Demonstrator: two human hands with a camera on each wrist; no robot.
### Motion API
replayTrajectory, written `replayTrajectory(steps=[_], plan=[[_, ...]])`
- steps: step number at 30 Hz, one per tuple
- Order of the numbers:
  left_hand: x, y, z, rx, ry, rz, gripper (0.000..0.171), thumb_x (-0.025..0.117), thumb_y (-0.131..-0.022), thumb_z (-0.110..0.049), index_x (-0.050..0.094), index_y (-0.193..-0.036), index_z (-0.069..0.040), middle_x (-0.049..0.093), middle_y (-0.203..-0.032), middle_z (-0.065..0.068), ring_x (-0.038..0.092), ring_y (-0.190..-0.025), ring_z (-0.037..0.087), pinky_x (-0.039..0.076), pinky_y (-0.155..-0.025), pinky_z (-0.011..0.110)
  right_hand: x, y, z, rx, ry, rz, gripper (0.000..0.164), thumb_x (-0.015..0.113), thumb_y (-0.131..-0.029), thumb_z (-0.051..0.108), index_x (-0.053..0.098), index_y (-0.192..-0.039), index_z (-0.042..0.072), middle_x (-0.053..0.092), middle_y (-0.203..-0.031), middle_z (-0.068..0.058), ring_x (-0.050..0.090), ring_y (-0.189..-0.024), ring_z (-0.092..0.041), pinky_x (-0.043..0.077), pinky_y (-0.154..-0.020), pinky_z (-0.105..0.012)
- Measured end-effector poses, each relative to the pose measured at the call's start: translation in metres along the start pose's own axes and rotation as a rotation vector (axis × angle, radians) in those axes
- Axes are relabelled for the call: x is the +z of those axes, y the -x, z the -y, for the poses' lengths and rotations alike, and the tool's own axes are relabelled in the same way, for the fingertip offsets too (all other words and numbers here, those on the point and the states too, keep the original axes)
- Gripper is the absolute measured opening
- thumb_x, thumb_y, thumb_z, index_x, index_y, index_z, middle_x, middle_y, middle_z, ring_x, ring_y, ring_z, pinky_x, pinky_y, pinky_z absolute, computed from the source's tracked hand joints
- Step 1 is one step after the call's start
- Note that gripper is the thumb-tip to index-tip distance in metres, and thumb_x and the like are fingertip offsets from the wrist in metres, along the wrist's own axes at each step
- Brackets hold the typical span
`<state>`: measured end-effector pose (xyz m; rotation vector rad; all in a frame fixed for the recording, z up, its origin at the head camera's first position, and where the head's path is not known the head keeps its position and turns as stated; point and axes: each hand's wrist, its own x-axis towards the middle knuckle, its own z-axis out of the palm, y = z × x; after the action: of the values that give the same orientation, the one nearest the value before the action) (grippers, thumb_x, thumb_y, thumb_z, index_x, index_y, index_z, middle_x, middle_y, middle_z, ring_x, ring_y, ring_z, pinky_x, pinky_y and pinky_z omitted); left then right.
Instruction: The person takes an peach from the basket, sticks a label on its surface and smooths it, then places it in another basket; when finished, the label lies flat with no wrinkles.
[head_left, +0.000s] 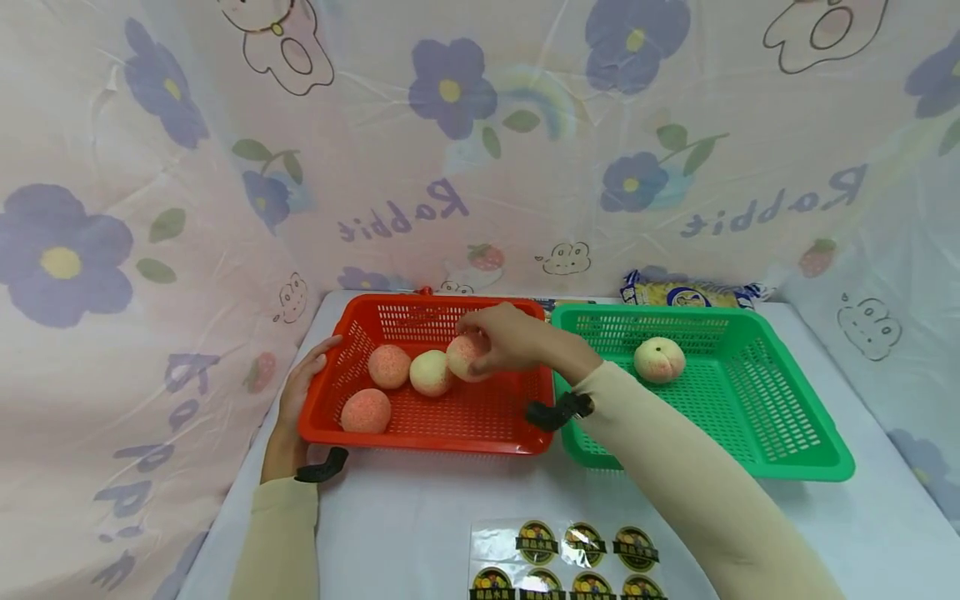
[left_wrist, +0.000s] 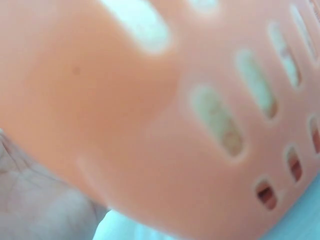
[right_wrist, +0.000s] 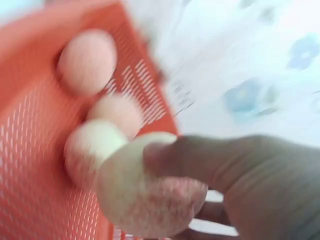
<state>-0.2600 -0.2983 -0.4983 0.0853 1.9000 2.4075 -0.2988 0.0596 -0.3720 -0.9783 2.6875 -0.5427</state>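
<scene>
My right hand grips a pale, pink-blushed peach above the right half of the red basket. In the right wrist view the thumb lies on the peach's upper side, with other fingers partly hidden behind it. A cream peach sits in the basket just left of the held one. Two pinker peaches lie farther left. My left hand rests against the basket's left outer side, fingertips at its rim. In the left wrist view, part of its palm shows beside the blurred basket wall.
At the right stands a green basket holding one pale peach. A yellow and blue packet lies behind it. A sheet of round stickers is on the white table in front. Patterned cloth hangs behind.
</scene>
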Motion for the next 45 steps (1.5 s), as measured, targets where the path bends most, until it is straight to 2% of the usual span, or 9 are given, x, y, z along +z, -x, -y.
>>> replayTrajectory(steps=[11,23,27,31,34,37,39,42,45], plan=[[0.001,0.002,-0.003,-0.008,-0.01,0.001,0.049,0.04,-0.108,-0.036,0.035,-0.156,-0.027,0.033,-0.162,0.001,0.038,-0.144,0.032,0.045,-0.106,0.047,0.04,0.117,-0.003,-0.134,-0.586,-0.22,0.055,0.082,-0.085,0.029,0.059,-0.135,0.033,0.062,-0.13,0.012,0.061,-0.117,-0.014,0.058,-0.091,-0.031],[-0.018,-0.001,-0.005,0.024,-0.082,-0.097,0.051,0.053,-0.104,-0.033,0.043,-0.153,-0.028,0.041,-0.158,0.003,0.058,-0.127,0.016,0.055,-0.094,0.03,0.102,0.198,-0.01,-0.252,-1.216,-0.317,0.058,0.062,-0.088,-0.015,0.044,-0.143,-0.008,0.051,-0.142,-0.024,0.062,-0.119,-0.035,0.054,-0.099,-0.043],[-0.014,0.02,-0.017,0.06,-0.243,-0.258,0.047,0.056,-0.103,-0.031,0.048,-0.149,-0.03,0.046,-0.154,0.005,0.061,-0.123,0.013,0.054,-0.091,0.02,0.122,0.217,-0.008,-0.216,-1.286,-0.31,0.059,0.06,-0.089,-0.017,0.042,-0.145,-0.008,0.05,-0.143,-0.023,0.061,-0.123,-0.033,0.054,-0.099,-0.043],[0.02,0.062,-0.028,0.256,-0.536,-0.529,0.039,0.061,-0.1,-0.02,0.061,-0.138,-0.027,0.061,-0.138,0.002,0.066,-0.112,0.011,0.052,-0.088,0.012,0.139,0.232,-0.008,-0.152,-1.324,-0.266,0.06,0.058,-0.092,-0.015,0.039,-0.148,-0.007,0.05,-0.147,-0.017,0.061,-0.123,-0.034,0.056,-0.094,-0.042],[0.057,0.095,-0.025,0.564,-0.58,-0.608,0.03,0.062,-0.094,-0.001,0.071,-0.121,-0.008,0.071,-0.114,0.01,0.068,-0.097,0.012,0.053,-0.084,0.011,0.15,0.235,-0.01,-0.065,-1.311,-0.257,0.06,0.059,-0.094,-0.01,0.038,-0.149,-0.006,0.051,-0.147,-0.013,0.064,-0.121,-0.032,0.059,-0.09,-0.04],[0.101,0.12,-0.007,0.85,-0.419,-0.409,0.024,0.057,-0.083,0.021,0.071,-0.1,0.01,0.071,-0.092,0.018,0.066,-0.083,0.017,0.055,-0.078,0.016,0.161,0.23,-0.012,0.073,-1.264,-0.284,0.061,0.066,-0.093,-0.003,0.041,-0.149,-0.001,0.052,-0.145,-0.012,0.064,-0.121,-0.025,0.059,-0.091,-0.036],[0.13,0.132,0.014,0.915,-0.344,-0.192,0.028,0.055,-0.076,0.028,0.07,-0.094,0.012,0.069,-0.085,0.018,0.065,-0.077,0.018,0.055,-0.074,0.018,0.168,0.223,-0.012,0.143,-1.226,-0.304,0.062,0.07,-0.091,0.001,0.043,-0.148,0.001,0.052,-0.144,-0.015,0.063,-0.122,-0.02,0.058,-0.092,-0.033],[0.169,0.145,0.048,0.821,-0.403,0.067,0.037,0.061,-0.077,0.022,0.071,-0.105,0.001,0.071,-0.093,0.012,0.068,-0.08,0.018,0.058,-0.074,0.022,0.177,0.211,-0.012,0.189,-1.185,-0.322,0.064,0.074,-0.089,0.005,0.045,-0.145,0.002,0.051,-0.143,-0.019,0.061,-0.123,-0.017,0.057,-0.095,-0.032],[0.198,0.15,0.071,0.573,-0.466,0.227,0.041,0.067,-0.088,0.006,0.064,-0.127,-0.008,0.067,-0.115,0.009,0.069,-0.093,0.019,0.06,-0.076,0.025,0.181,0.199,-0.011,0.209,-1.163,-0.318,0.062,0.075,-0.089,0.009,0.047,-0.144,0.003,0.052,-0.142,-0.018,0.061,-0.123,-0.017,0.056,-0.095,-0.031]])
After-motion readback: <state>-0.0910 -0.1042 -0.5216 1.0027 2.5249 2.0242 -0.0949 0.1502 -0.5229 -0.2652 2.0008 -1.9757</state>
